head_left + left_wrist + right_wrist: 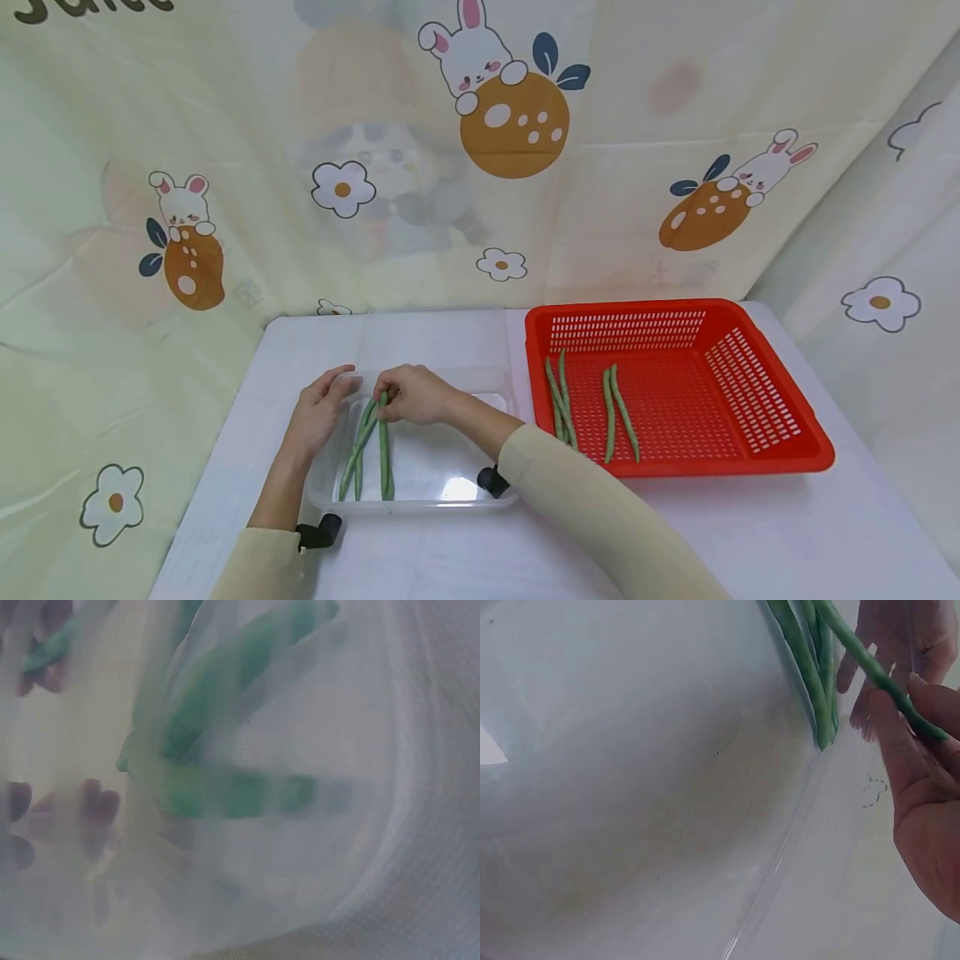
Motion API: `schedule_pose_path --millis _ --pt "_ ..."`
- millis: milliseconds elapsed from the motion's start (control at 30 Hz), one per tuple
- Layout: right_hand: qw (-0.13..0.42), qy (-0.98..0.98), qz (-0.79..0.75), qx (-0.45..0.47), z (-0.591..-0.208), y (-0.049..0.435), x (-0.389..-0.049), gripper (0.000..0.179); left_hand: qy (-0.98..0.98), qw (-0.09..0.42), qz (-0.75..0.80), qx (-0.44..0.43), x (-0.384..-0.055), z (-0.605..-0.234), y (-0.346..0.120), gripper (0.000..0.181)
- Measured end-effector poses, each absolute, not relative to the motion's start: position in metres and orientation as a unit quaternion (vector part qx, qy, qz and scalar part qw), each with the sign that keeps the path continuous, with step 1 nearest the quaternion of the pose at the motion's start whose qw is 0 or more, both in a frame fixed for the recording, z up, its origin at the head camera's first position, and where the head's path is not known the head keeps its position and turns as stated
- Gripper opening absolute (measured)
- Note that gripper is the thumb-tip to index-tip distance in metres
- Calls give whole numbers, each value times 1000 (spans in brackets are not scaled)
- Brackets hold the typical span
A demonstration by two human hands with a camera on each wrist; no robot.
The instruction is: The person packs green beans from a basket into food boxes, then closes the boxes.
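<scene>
In the head view my right hand point(416, 393) pinches the upper end of a green bean point(386, 450) over the left part of a clear plastic box point(427, 505). The right wrist view shows thumb and fingertips gripping that bean point(877, 673). Other green beans point(356, 458) lie slanted by the box's left side, one across another. My left hand point(318, 412) is at the box's back left corner, fingers extended; whether it touches the wall cannot be told. Through the cloudy box wall, the left wrist view gives blurred beans point(240, 793).
A red perforated basket point(750, 460) stands to the right of the box, with several green beans point(609, 417) in its left half. Both stand on a white-covered table point(420, 560). A printed curtain point(600, 225) hangs behind the table.
</scene>
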State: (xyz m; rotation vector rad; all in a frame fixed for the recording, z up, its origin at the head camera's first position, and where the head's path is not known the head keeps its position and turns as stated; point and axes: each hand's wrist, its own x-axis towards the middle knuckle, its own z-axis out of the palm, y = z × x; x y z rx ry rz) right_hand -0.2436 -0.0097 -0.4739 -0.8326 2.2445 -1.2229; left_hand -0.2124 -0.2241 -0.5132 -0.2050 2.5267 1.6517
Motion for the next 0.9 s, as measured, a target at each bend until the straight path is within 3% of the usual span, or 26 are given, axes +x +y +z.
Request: schedule_pose_path --millis 500,900 --pt "254 847 -363 -294 -473 -7 -244 53 837 55 540 -67 -212 -512 -225 50" --pt "258 857 -340 -289 -470 -2 -242 56 835 58 543 -63 -211 -515 -225 50"
